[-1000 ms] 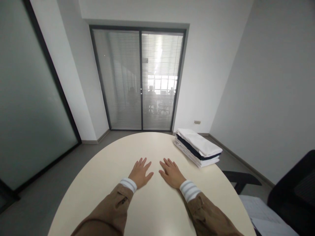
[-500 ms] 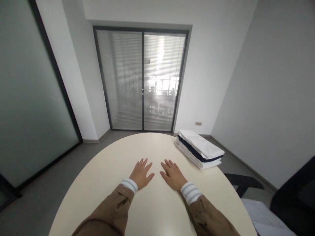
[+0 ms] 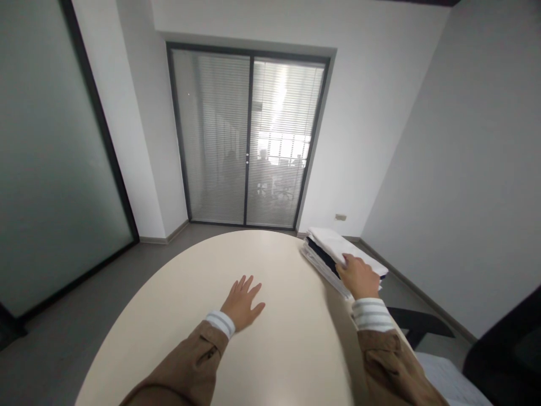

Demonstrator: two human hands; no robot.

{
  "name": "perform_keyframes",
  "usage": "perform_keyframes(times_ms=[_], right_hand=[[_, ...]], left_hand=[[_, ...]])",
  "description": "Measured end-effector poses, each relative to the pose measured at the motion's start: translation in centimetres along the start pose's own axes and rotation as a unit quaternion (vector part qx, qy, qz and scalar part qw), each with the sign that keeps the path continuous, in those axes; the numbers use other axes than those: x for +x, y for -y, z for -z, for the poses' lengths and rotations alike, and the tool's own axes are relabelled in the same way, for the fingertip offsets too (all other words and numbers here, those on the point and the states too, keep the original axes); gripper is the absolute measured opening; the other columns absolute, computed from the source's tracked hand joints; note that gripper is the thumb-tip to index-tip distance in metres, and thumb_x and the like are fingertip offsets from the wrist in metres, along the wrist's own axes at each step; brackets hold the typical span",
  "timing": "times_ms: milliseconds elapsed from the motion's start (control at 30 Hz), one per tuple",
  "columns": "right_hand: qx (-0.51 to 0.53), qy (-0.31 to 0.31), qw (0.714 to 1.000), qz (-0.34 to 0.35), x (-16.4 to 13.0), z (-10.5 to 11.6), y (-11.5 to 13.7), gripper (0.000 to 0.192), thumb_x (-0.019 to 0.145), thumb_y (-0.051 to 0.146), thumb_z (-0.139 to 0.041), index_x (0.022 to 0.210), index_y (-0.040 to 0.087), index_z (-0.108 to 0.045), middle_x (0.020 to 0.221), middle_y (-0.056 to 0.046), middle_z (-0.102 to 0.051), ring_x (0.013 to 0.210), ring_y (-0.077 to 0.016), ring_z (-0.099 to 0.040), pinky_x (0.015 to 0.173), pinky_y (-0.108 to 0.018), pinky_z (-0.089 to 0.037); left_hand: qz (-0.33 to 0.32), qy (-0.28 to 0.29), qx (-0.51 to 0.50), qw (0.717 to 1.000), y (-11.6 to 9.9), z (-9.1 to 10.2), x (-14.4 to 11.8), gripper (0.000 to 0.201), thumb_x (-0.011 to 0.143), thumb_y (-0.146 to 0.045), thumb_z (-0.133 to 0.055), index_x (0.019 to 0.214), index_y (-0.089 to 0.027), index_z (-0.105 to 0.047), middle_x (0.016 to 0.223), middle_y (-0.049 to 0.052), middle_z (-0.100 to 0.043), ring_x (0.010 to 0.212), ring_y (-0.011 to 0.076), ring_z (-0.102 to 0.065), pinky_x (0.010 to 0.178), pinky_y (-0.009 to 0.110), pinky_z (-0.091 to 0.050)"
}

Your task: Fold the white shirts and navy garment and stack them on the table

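Observation:
My left hand (image 3: 242,303) rests palm down on the round pale table (image 3: 257,254), its fingers spread and nothing in it. At the table's right edge lies a stack of folded fabric. On top is a folded white cloth (image 3: 327,239), with a dark navy folded cloth (image 3: 322,255) beneath it and more white folded cloth (image 3: 320,267) at the bottom. My right hand (image 3: 359,276) is at the near side of the stack. Its fingers curl over the top white cloth and the thumb is at the edge; the fingertips are partly hidden.
A black chair (image 3: 507,344) stands at the right, with its armrest (image 3: 422,321) close to the table edge and something whitish (image 3: 448,378) on its seat. Beyond the table is a glazed double door (image 3: 247,135) with blinds. A frosted glass panel (image 3: 54,141) is at the left.
My right hand has moved right from the tabletop onto the stack and curled over the top white cloth. The left hand stays in place. The view has tilted slightly.

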State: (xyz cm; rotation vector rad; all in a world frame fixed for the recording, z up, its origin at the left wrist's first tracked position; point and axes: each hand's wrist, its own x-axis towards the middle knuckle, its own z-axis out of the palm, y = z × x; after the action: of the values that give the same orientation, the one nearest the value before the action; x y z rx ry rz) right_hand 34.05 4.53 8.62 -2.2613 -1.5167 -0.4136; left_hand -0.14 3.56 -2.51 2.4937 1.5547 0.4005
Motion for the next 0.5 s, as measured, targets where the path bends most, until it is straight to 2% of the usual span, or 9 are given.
perform_keyframes(times_ms=[33, 100, 233, 367, 433, 500], right_hand=[[-0.001, 0.024, 1.000, -0.003, 0.0, -0.3, -0.3, 0.045, 0.088, 0.037, -0.050, 0.128, 0.020, -0.061, 0.119, -0.017, -0.066, 0.106, -0.0363, -0.061, 0.083, -0.048, -0.048], [0.009, 0.028, 1.000, -0.005, 0.1, -0.7, -0.7, 0.042, 0.091, 0.035, -0.046, 0.126, 0.022, -0.063, 0.116, -0.016, -0.068, 0.103, -0.0341, -0.063, 0.079, -0.043, -0.048], [0.067, -0.040, 0.997, -0.009, 0.1, 0.2, -0.8, 0.039, 0.092, 0.034, -0.043, 0.123, 0.022, -0.066, 0.111, -0.015, -0.070, 0.099, -0.0312, -0.065, 0.075, -0.038, -0.048], [0.143, -0.142, 0.979, -0.003, 0.0, 3.3, 0.0, 0.040, 0.092, 0.038, -0.045, 0.122, 0.022, -0.067, 0.105, -0.015, -0.073, 0.091, -0.0300, -0.066, 0.073, -0.037, -0.046], [0.209, -0.169, 0.963, -0.007, -0.2, 5.3, 0.9, 0.039, 0.090, 0.042, -0.049, 0.117, 0.023, -0.070, 0.095, -0.013, -0.074, 0.084, -0.0291, -0.066, 0.071, -0.036, -0.046], [0.305, -0.177, 0.936, 0.005, -0.7, 7.2, 1.8, 0.037, 0.086, 0.045, -0.056, 0.111, 0.022, -0.072, 0.091, -0.010, -0.074, 0.082, -0.0268, -0.066, 0.072, -0.035, -0.046]], left_hand=[[0.000, 0.001, -0.001, 1.000, 0.0, 0.0, 0.0, 0.064, 0.094, -0.055, -0.042, 0.148, -0.021, -0.043, 0.159, 0.016, -0.029, 0.149, 0.0352, -0.018, 0.119, 0.053, -0.016], [-0.001, 0.001, -0.003, 1.000, -0.1, 0.1, 0.0, 0.064, 0.094, -0.055, -0.042, 0.148, -0.021, -0.044, 0.159, 0.016, -0.029, 0.149, 0.0352, -0.018, 0.119, 0.054, -0.016], [-0.002, -0.002, -0.013, 1.000, -0.2, 0.1, 0.0, 0.063, 0.093, -0.054, -0.043, 0.147, -0.021, -0.045, 0.159, 0.015, -0.030, 0.149, 0.0350, -0.018, 0.119, 0.054, -0.017], [0.002, -0.026, -0.034, 0.999, -0.2, 0.0, 0.1, 0.062, 0.090, -0.048, -0.052, 0.145, -0.020, -0.047, 0.157, 0.014, -0.035, 0.148, 0.0360, -0.021, 0.119, 0.055, -0.016], [-0.004, -0.060, -0.070, 0.996, -0.3, 0.0, 0.2, 0.062, 0.089, -0.043, -0.054, 0.146, -0.020, -0.045, 0.155, 0.013, -0.038, 0.147, 0.0349, -0.023, 0.120, 0.056, -0.016], [-0.017, -0.115, -0.138, 0.984, -0.9, 0.0, 0.3, 0.066, 0.090, -0.039, -0.054, 0.151, -0.021, -0.035, 0.155, 0.013, -0.038, 0.146, 0.0321, -0.028, 0.120, 0.054, -0.018]])
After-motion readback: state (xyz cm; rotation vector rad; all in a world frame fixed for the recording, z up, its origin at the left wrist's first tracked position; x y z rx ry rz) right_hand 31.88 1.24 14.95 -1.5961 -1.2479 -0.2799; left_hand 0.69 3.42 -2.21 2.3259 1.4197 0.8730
